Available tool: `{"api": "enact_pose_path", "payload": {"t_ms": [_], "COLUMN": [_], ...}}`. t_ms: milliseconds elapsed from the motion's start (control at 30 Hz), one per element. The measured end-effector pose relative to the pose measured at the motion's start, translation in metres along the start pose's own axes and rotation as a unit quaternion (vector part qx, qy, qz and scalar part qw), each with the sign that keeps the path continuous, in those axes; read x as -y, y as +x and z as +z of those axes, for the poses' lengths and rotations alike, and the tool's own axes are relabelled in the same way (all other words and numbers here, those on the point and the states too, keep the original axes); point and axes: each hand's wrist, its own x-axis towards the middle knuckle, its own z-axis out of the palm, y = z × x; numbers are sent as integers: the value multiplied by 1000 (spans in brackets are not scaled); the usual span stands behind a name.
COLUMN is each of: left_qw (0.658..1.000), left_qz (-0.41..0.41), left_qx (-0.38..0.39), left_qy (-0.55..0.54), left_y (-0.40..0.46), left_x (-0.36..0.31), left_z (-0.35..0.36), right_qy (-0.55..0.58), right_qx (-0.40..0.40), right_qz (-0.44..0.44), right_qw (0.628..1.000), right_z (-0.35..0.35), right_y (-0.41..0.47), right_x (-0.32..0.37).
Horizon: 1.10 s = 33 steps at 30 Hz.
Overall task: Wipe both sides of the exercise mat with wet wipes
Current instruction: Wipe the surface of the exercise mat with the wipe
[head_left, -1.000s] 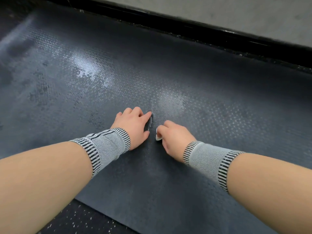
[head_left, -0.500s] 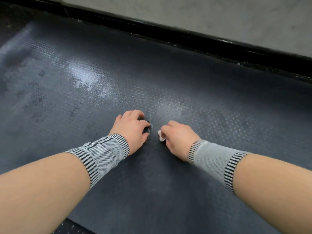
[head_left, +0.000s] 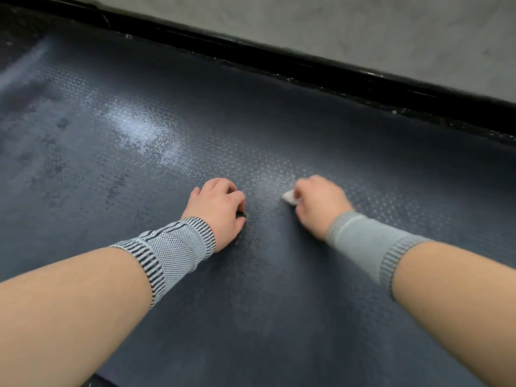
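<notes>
We are sliding the right hand (head_left: 318, 203), pinching the wet wipe (head_left: 289, 197), rightward across the exercise mat (head_left: 279, 317); curled, seemingly empty left hand (head_left: 219, 209) staying braced.

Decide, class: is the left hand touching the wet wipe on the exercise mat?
Apart. The head view shows bare exercise mat between the left hand, curled on the mat, and the wet wipe, which pokes out of the right hand.

A dark floor (head_left: 106, 382) carries the textured exercise mat (head_left: 279, 317).
</notes>
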Motion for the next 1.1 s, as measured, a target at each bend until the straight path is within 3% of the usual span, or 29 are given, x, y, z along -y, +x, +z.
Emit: {"api": "enact_pose_path", "payload": {"t_ms": [67, 133, 267, 333, 400, 500, 533, 633, 733, 800, 933, 1000, 1100], "left_qw": [1000, 1000, 998, 997, 995, 994, 994, 994, 989, 985, 980, 978, 976], "left_qz": [-1, -3, -18, -22, -20, -12, -16, -38, -44, -42, -45, -55, -73], "left_qx": [8, 21, 54, 72, 86, 97, 94, 97, 129, 146, 165, 173, 176], "left_qy": [-7, -7, 13, 28, 42, 54, 47, 36, 56, 82, 100, 105, 104], "left_y": [4, 12, 36, 47, 56, 69, 74, 95, 109, 113, 116, 118, 120], "left_x": [-2, -2, -4, -5, -7, -8, -7, -9, -15, -17, -21, -27, -33], "left_z": [-1, -4, -16, -19, -21, -24, -27, -39, -39, -38, -44, -47, -44], "right_qy": [16, 36, 77, 55, 7, 29, 36, 74, 59, 5, 41, 66, 57], "right_qx": [-57, -82, -4, 6, -15, -98, -107, -49, -5, -22, -104, -85, 8], "right_qz": [140, 189, -8, -71, 7, 226, 239, 88, -76, -26, 210, 172, -51], "right_qw": [988, 978, 997, 996, 1000, 969, 965, 992, 995, 999, 971, 979, 997], "right_z": [-14, -11, 15, 8, -8, -28, -26, -5, 2, -10, -31, -25, -7], "right_y": [14, 16, -2, 1, 20, 37, 38, 28, 16, 36, 60, 59, 37], "right_x": [-33, -31, 29, 23, -14, -64, -60, -9, 16, -13, -64, -41, 10]}}
